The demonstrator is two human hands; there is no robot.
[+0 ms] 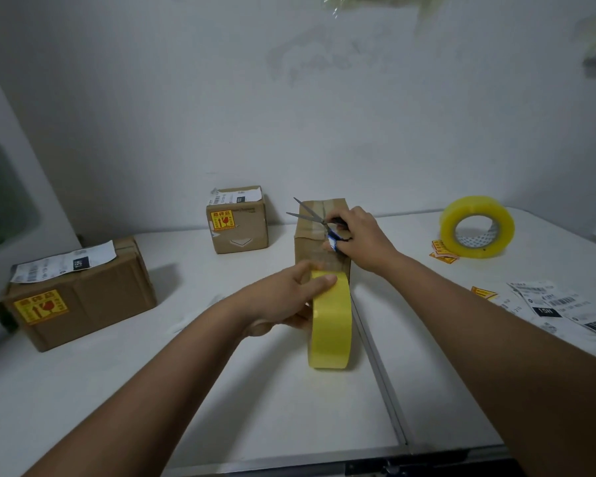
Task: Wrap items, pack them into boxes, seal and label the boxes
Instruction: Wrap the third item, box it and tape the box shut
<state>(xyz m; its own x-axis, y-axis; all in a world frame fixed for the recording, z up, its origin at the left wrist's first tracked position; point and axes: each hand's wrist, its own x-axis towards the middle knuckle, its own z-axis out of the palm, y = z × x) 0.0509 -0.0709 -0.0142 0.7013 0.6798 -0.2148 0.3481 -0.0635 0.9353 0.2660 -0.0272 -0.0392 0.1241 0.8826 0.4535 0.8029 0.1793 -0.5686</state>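
Note:
A small brown cardboard box [312, 251] stands at the table's middle, clear tape running over its top. In front of the box my left hand [289, 297] grips a yellow tape roll [330, 325] on edge, thumb on its rim. My right hand [362, 235] rests on the box top and holds blue-handled scissors [315, 218], blades parted and pointing left over the tape strip.
Two sealed, labelled boxes sit at the left [80, 294] and at the back [238, 220]. A second tape roll [477, 232] stands at the right, with yellow stickers [443, 253] and shipping labels [558, 306] nearby. A seam [379, 370] divides the white table.

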